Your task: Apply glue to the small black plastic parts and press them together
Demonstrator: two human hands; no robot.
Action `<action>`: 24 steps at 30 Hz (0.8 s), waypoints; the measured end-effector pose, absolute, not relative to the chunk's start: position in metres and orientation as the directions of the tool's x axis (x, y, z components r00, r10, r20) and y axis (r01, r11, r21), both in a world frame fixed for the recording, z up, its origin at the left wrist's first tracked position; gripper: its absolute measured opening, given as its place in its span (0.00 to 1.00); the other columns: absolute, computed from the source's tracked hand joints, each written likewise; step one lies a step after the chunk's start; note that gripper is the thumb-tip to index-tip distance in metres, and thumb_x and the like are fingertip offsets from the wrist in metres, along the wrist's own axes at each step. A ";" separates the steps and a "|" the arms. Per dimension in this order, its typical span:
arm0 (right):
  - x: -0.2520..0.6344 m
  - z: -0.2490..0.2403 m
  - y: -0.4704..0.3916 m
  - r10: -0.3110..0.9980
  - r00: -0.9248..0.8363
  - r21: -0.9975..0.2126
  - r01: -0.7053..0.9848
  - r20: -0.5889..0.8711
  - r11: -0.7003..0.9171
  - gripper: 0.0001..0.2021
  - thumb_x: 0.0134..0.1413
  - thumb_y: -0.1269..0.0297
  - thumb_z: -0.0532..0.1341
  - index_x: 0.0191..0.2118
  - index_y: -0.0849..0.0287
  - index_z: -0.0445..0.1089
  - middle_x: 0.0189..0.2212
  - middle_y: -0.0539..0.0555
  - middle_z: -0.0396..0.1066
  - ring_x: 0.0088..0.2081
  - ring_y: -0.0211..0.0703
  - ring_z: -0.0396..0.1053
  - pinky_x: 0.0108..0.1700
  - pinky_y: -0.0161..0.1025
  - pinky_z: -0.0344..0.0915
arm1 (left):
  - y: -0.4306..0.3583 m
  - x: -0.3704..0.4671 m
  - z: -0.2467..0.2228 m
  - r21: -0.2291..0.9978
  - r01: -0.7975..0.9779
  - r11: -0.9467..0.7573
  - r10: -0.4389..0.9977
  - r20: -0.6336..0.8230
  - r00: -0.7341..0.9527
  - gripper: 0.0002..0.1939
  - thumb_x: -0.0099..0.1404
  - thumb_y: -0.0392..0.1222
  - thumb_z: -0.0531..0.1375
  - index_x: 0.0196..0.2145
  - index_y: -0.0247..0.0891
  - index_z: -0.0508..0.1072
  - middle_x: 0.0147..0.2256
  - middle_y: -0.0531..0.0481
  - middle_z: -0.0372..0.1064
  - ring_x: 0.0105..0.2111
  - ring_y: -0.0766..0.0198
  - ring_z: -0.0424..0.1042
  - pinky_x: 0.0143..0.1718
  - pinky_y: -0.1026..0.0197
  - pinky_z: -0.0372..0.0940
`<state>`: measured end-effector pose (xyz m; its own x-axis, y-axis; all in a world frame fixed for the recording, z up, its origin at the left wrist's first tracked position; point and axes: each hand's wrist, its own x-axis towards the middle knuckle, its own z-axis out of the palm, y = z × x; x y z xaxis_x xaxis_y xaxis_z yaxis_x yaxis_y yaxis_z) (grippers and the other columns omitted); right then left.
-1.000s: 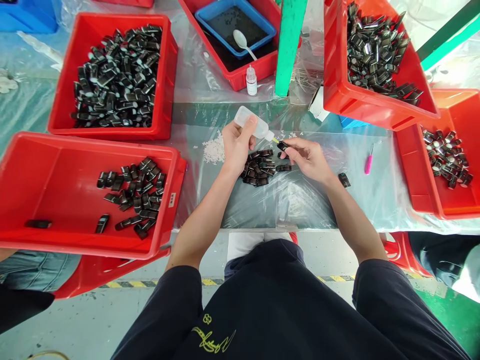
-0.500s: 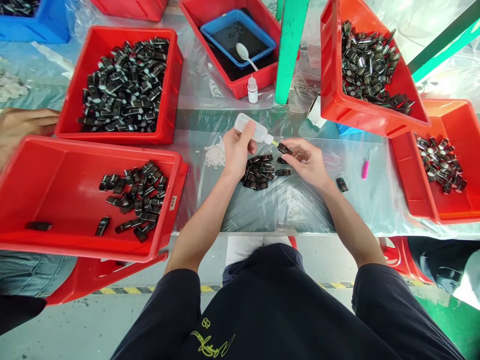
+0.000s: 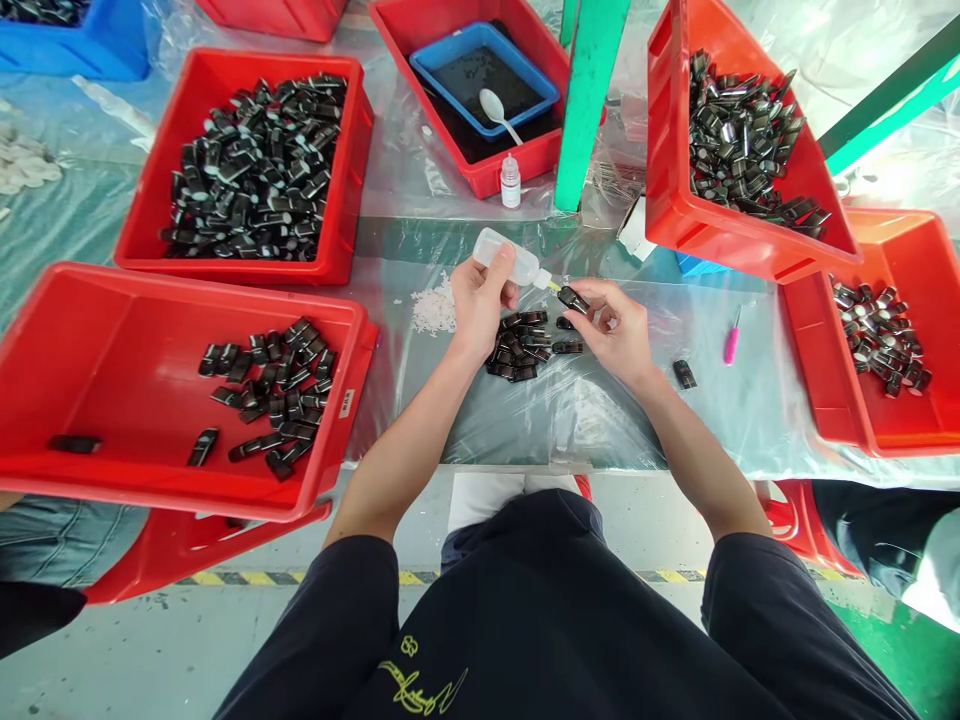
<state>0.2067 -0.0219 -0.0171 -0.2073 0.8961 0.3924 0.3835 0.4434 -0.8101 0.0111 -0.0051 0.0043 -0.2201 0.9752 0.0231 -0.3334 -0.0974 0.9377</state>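
My left hand [image 3: 484, 295] is closed around a translucent squeeze bottle [image 3: 529, 262], tilted so its thin yellowish tip points down to the right. That tip is at a small glossy black part [image 3: 574, 299], pinched between the thumb and fingers of my right hand [image 3: 616, 325]. Whether the tip touches the part I cannot tell. Below my hands a pile of similar black parts [image 3: 520, 345] lies on the plastic-covered table. Small white pieces [image 3: 434, 305] are heaped beside my left hand. One black part [image 3: 684, 374] lies alone to the right of my right forearm.
Red bins of black parts stand left [image 3: 341, 180], front left [image 3: 112, 330], back right [image 3: 757, 245] and far right [image 3: 832, 400]. A green post [image 3: 589, 110] rises behind my hands, near a small bottle [image 3: 511, 183] and a blue tray [image 3: 450, 95] with a spoon [image 3: 491, 105]. A pink-handled tool [image 3: 731, 345] lies right.
Both hands keep their hold, with the bottle tip still at the black part, which is tilted slightly more. Another person's hand at the far left has gone from sight. The view has shifted slightly.
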 end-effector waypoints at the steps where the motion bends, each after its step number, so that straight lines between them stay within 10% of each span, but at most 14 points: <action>1: 0.207 -0.017 -0.022 0.895 -0.204 -0.807 0.388 0.397 0.446 0.16 0.61 0.51 0.67 0.50 0.51 0.75 0.48 0.54 0.78 0.31 0.39 0.68 0.29 0.37 0.64 | -0.005 0.011 0.005 0.938 -0.335 -0.089 0.974 0.012 -0.225 0.28 0.57 0.65 0.70 0.23 0.39 0.68 0.18 0.58 0.56 0.17 0.72 0.56 0.19 0.63 0.52; 24: 0.207 -0.018 -0.023 0.876 -0.220 -0.725 0.495 0.429 0.479 0.14 0.65 0.52 0.64 0.50 0.53 0.75 0.47 0.55 0.78 0.33 0.39 0.71 0.29 0.37 0.65 | -0.001 0.004 -0.004 0.954 -0.189 -0.232 0.958 0.190 -0.216 0.29 0.58 0.70 0.66 0.24 0.40 0.69 0.18 0.58 0.56 0.17 0.71 0.58 0.19 0.63 0.55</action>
<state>0.2071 -0.0226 -0.0181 -0.2198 0.8762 0.4290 0.4950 0.4791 -0.7249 0.0043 -0.0015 -0.0039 -0.2165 0.9577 0.1898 -0.1885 -0.2318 0.9543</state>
